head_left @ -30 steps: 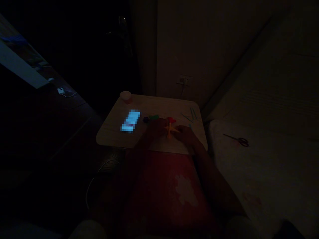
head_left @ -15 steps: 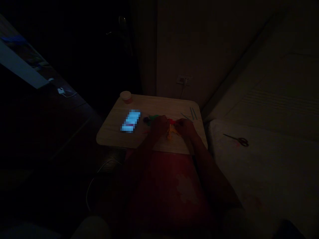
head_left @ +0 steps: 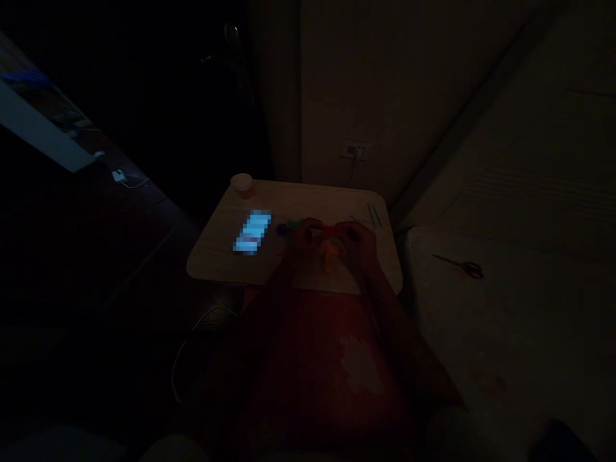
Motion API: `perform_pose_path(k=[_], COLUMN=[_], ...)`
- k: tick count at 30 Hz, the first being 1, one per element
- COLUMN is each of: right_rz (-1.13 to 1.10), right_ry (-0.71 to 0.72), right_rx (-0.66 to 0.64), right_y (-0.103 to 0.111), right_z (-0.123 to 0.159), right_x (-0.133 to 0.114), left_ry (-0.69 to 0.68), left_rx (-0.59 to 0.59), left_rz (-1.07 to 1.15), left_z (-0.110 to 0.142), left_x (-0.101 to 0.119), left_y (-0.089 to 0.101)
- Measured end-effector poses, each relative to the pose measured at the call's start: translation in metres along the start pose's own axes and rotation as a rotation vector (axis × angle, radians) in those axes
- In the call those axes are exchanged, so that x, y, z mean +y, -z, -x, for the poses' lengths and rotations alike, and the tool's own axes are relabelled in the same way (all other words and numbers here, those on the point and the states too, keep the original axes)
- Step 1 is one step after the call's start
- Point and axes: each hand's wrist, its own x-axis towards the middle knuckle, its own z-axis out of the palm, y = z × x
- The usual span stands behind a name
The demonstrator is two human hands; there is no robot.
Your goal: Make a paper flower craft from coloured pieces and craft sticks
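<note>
In dim light, my left hand (head_left: 305, 236) and my right hand (head_left: 359, 240) meet over the small table. Between their fingertips is a small bright red lump (head_left: 330, 231), soft-looking like modelling clay, pinched from both sides. Just below it on the tabletop lies an orange piece (head_left: 328, 255) of irregular shape, close to both hands. A green piece (head_left: 295, 224) shows beyond my left hand, partly covered by it. Beside that is a dark, purplish round lump (head_left: 282, 229). The darkness hides the finer detail of my fingers.
A lit phone (head_left: 253, 232), its screen blurred, lies on the left of the wooden table (head_left: 216, 256). A small tub (head_left: 242, 186) stands at the back left corner, thin sticks (head_left: 374, 215) at the back right. Scissors (head_left: 462, 265) rest on the pale surface to the right.
My hands have drawn slightly closer together around the red lump, and my left hand's fingers have turned in toward it. The things on the table lie as before; the view shifted slightly.
</note>
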Motion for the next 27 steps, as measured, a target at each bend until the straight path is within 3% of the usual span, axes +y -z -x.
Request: perform_pose_path(k=[9,16,27], right_rz=[0.003,0.085,0.162], right_ry=[0.156,0.207,0.109], right_rx=[0.026,0.010,-0.089], right_y=[0.005,0.009,0.012], right_z=[0.000,0.001,0.001], right_x=[-0.022,-0.031,-0.043], left_ry=[-0.238,-0.267,-0.242], left_rx=[0.014,0.028,-0.027], left_rz=[-0.058,-0.155,-0.197], left_z=[0.006,0.006,0.009], left_x=[0.016,0.019,0.026], left_y=[0.013,0.017,0.018])
